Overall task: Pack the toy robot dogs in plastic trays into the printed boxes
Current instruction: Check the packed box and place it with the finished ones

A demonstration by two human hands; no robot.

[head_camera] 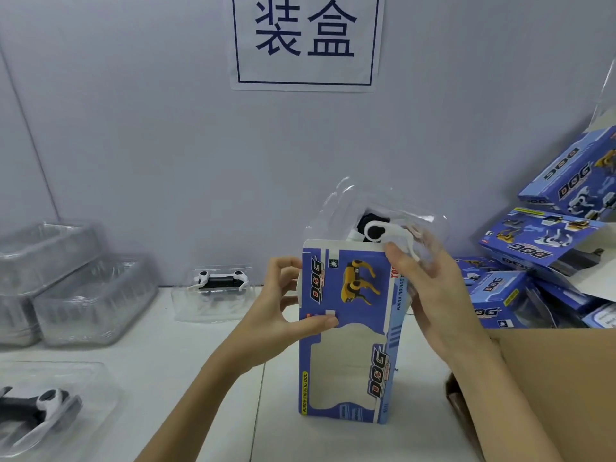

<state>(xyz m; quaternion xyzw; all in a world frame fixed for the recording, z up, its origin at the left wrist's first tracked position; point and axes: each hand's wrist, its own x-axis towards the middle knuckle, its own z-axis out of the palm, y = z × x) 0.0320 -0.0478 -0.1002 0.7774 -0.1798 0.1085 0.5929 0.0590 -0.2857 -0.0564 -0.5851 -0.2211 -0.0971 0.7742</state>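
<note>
A blue printed box (350, 331) stands upright on the white table, its top end open. My left hand (286, 305) grips its left edge, thumb across the front. A clear plastic tray (376, 208) holding a black-and-white toy robot dog (378, 230) sticks out of the box's top. My right hand (430, 285) holds the tray's right side near the box's upper right corner. Two more trayed dogs lie on the table: one (221, 281) by the wall, one (36, 408) at the lower left.
Stacks of clear empty trays (73, 278) sit at the left. Several printed boxes (546, 241) are piled at the right against the wall. A brown cardboard carton (546, 388) stands at the lower right. A paper sign (305, 41) hangs on the wall.
</note>
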